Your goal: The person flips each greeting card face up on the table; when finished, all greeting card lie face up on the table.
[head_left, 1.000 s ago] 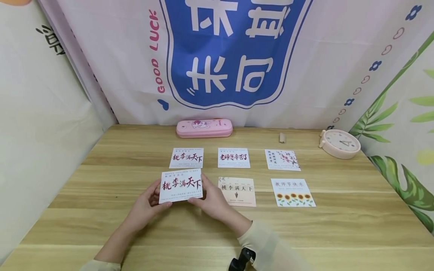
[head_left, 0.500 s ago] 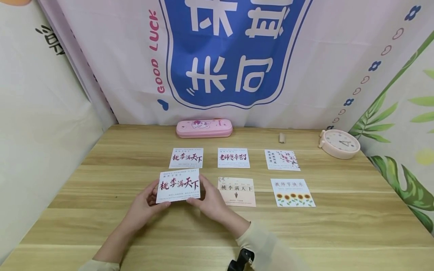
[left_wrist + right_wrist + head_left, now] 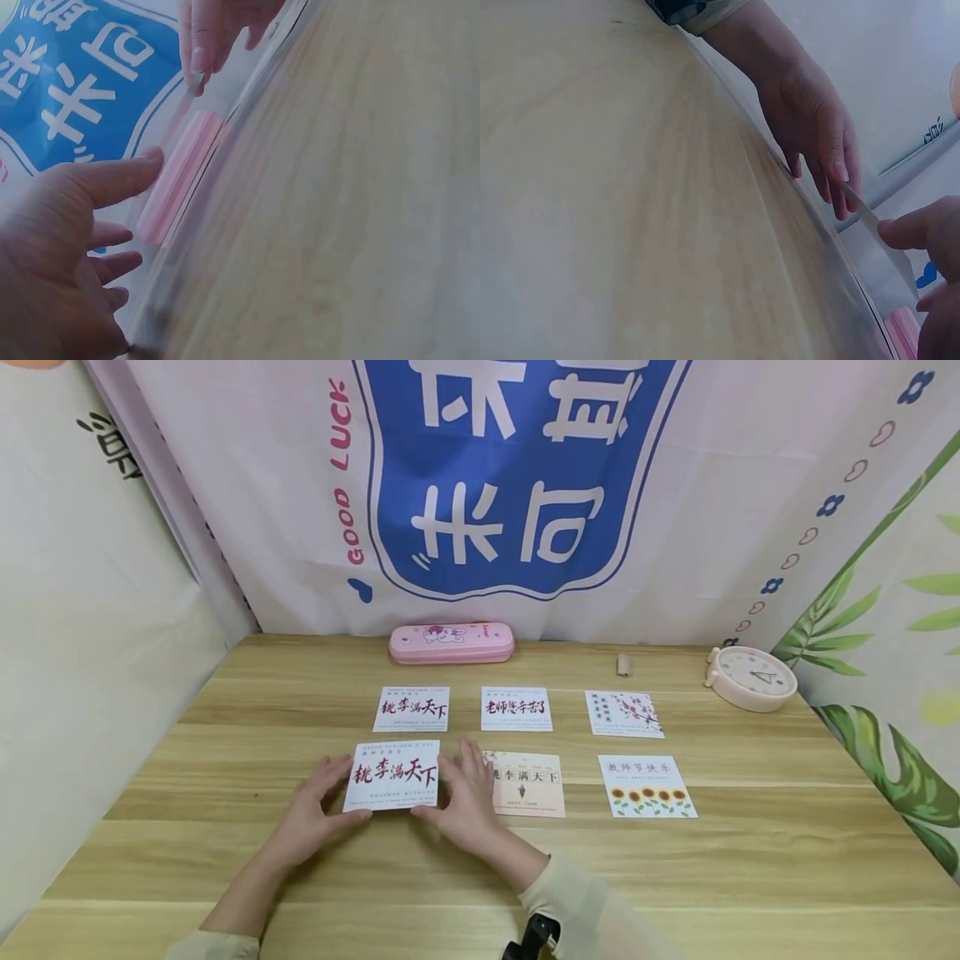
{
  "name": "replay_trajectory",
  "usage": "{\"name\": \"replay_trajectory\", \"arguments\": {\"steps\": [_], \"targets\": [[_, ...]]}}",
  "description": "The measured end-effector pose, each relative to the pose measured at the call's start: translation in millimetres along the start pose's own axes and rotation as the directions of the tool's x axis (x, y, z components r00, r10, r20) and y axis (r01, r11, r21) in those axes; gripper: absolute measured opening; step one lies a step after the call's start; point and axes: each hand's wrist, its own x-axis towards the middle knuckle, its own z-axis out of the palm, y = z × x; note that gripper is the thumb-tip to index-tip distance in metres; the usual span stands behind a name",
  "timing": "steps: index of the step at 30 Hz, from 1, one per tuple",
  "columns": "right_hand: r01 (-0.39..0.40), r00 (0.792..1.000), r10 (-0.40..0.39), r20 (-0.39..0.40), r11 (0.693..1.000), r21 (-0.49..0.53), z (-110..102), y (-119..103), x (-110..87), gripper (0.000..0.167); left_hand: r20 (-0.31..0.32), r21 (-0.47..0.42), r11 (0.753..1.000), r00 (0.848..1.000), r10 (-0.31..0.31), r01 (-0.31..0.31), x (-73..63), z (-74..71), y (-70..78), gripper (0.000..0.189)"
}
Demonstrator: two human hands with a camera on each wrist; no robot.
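A white greeting card (image 3: pixel 393 777) with dark red brush writing is between my two hands, just below a matching card (image 3: pixel 411 709). My left hand (image 3: pixel 309 814) holds its left edge, thumb at the lower left corner. My right hand (image 3: pixel 472 806) holds the right edge, thumb at the lower right corner, other fingertips spread over the cream card (image 3: pixel 528 789). In the right wrist view the held card (image 3: pixel 885 244) shows nearly edge-on, bridging both hands. Whether its far edge touches the table cannot be told.
More cards lie flat: one with red writing (image 3: pixel 516 710), a blossom card (image 3: pixel 624 714) and a sunflower card (image 3: pixel 648 787). Behind them are a pink pencil case (image 3: pixel 452 644), a small beige block (image 3: pixel 624 665) and a round clock (image 3: pixel 752 678). A printed curtain (image 3: pixel 285 527) hangs at the table's back edge.
The held card has moved slightly left and lower towards the table. My fingers have spread more along its sides, and the right fingertips now overlap the cream card's left edge.
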Motion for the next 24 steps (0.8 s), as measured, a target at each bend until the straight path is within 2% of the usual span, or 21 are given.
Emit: {"name": "replay_trajectory", "arguments": {"steps": [3,6,11,24], "targets": [[-0.008,1.000,0.008,0.014,0.999,-0.032,0.0,0.6,-0.2,0.072,0.004,0.120,0.992,1.000,0.027,-0.028,1.0,1.6,-4.3,0.073],[-0.013,0.999,0.015,0.045,0.999,-0.051,-0.3,1.4,-0.5,0.073,0.012,0.190,0.981,1.000,0.023,-0.024,1.7,3.3,-6.7,0.073],[-0.013,0.996,0.020,0.086,0.997,-0.078,0.3,3.0,-1.3,0.073,0.022,0.242,0.970,1.000,-0.006,0.000,1.6,3.8,-6.5,0.075],[-0.010,0.993,0.023,0.112,0.994,-0.113,1.4,6.8,0.3,0.072,0.018,0.353,0.935,0.999,-0.038,0.029,4.9,7.7,-6.1,0.076]]}}
